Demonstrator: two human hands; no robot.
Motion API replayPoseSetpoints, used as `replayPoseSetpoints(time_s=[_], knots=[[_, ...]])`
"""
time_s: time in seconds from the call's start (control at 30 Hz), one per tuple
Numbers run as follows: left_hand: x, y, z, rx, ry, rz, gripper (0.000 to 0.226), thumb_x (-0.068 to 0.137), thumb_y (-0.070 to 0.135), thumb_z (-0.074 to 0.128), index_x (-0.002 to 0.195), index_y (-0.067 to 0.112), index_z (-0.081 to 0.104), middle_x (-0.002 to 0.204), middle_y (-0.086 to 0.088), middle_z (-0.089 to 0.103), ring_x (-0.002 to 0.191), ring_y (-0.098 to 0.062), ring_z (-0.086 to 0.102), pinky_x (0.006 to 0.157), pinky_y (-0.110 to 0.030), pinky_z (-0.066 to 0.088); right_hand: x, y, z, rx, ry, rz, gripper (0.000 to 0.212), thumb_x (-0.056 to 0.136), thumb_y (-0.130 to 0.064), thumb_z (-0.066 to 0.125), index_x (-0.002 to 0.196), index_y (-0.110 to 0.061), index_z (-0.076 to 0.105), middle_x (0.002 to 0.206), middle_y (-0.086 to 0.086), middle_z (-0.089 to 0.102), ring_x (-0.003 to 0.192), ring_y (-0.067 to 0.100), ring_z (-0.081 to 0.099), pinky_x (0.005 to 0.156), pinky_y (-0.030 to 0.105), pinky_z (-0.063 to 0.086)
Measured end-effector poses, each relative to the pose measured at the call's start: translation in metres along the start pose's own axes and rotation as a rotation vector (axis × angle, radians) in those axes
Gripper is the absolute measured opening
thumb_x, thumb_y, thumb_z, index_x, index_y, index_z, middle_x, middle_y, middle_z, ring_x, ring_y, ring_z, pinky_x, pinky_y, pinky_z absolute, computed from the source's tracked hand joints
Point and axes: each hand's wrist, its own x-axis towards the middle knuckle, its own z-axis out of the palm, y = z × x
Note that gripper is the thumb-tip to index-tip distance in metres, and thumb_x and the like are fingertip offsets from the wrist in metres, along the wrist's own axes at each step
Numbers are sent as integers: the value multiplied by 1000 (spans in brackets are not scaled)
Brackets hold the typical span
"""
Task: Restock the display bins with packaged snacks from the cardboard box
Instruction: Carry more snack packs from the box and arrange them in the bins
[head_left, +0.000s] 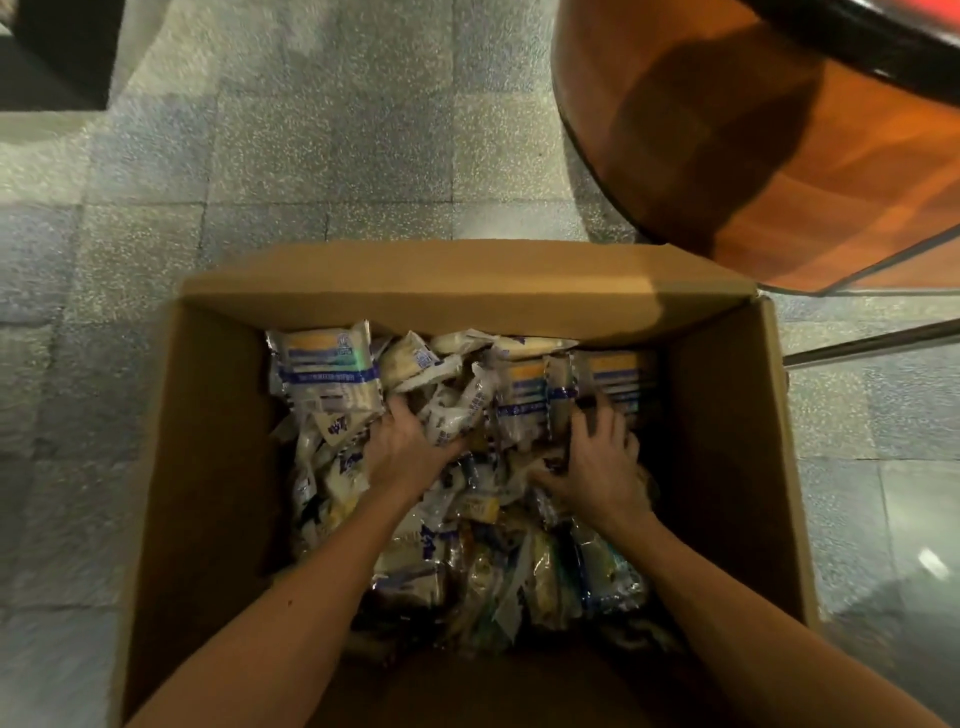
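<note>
Two bare hands reach down into a large open brown cardboard box (218, 441) that sits on a grey speckled tiled floor (311, 156). Its far flap is folded outward, and we look straight into it from above. Heaped inside, filling the bottom from the far wall toward us, are many small packaged snacks in crinkly white, blue and yellow wrappers (327, 364). A few flat packs stand on edge along the far side, while the rest lie jumbled and overlapping. Our left hand (410, 447) lies palm down on the left-centre of the heap, with its thumb stretched out to the right. The left fingers (397, 413) bend down into the wrappers, and their tips are hidden among the packets, so we cannot tell whether they grip anything. Our right hand (602, 467) rests palm down on the right side of the heap, close to the right wall. Its fingers (597, 421) are spread apart and laid over the packets, and its thumb points left toward the other hand. The two hands do not touch, and a band of wrappers shows between them. Both bare forearms enter from the near edge of the box. Beyond the far right corner stands a round, glossy orange-brown wooden stand (727, 130) with a dark rim. A dark block (52, 52) occupies the upper left corner of the floor.
</note>
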Motion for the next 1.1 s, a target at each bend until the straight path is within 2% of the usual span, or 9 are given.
replayPoseSetpoints(time_s=[0.13, 0.23, 0.3, 0.4, 0.57, 0.67, 0.8, 0.97, 1.1], knots=[[-20, -9, -5, 136, 16, 123, 100, 72, 59, 80, 146, 16, 27, 141, -13, 50, 126, -32, 51, 98, -44, 50, -24, 14, 26, -21, -29, -132, 95, 74, -72, 68, 146, -17, 38, 153, 15, 31, 142, 35, 29, 112, 53, 33], [-35, -16, -13, 235, 1, 163, 99, 78, 65, 71, 153, 18, 26, 149, -9, 46, 129, -31, 51, 98, -42, 48, -34, 28, 34, -143, -141, -204, 101, 78, -71, 65, 154, -18, 26, 159, 12, 25, 148, 33, 21, 119, 53, 21], [-43, -20, -22, 215, 18, 186, 95, 77, 67, 70, 150, 18, 34, 137, -7, 57, 118, -29, 59, 90, -39, 51, -35, 34, 32, -220, -162, -239, 95, 86, -56, 65, 158, -20, 15, 162, 10, 18, 150, 33, 16, 121, 50, 16], [-53, -23, -37, 140, 26, 184, 81, 78, 61, 73, 142, 22, 44, 119, -2, 67, 104, -24, 65, 82, -34, 52, -35, 37, 28, -301, -140, -249, 86, 92, -34, 64, 159, -20, 12, 163, 11, 17, 148, 33, 19, 118, 48, 25], [-67, -34, -54, 85, -11, 224, 71, 76, 60, 75, 135, 29, 50, 101, 7, 69, 89, -17, 66, 77, -34, 57, -43, 33, 27, -311, -138, -242, 58, 95, -21, 60, 149, -19, 39, 164, 14, 12, 137, 31, 42, 110, 50, 34], [-74, -41, -62, -19, -92, 178, 63, 71, 54, 79, 123, 29, 55, 91, 9, 68, 77, -15, 68, 72, -40, 61, -49, 26, 22, -194, -136, -252, 52, 98, -33, 56, 147, -24, 43, 165, 12, 10, 136, 31, 44, 109, 49, 36], [-89, -46, -76, -393, -277, 30, 44, 72, 32, 87, 102, 29, 55, 99, 3, 69, 85, -16, 70, 73, -37, 60, -63, 12, 6, -43, -151, -172, 49, 97, -42, 56, 139, -18, 47, 151, 7, 36, 122, 26, 54, 100, 39, 44], [-118, -51, -107, -741, -444, 23, 47, 77, 22, 83, 111, 25, 51, 104, 7, 60, 92, -8, 58, 73, -28, 46, -102, -10, -17, 179, -107, -68, 32, 99, -36, 54, 126, -20, 52, 119, 4, 63, 107, 20, 60, 92, 35, 46], [-137, -60, -135, -737, -564, 75, 99, 56, 42, 91, 139, 19, 42, 129, 0, 59, 106, -14, 60, 79, -30, 48, -153, -27, -35, 403, -25, -73, 14, 101, -30, 54, 111, -21, 54, 101, -2, 61, 90, 15, 61, 70, 24, 45]])
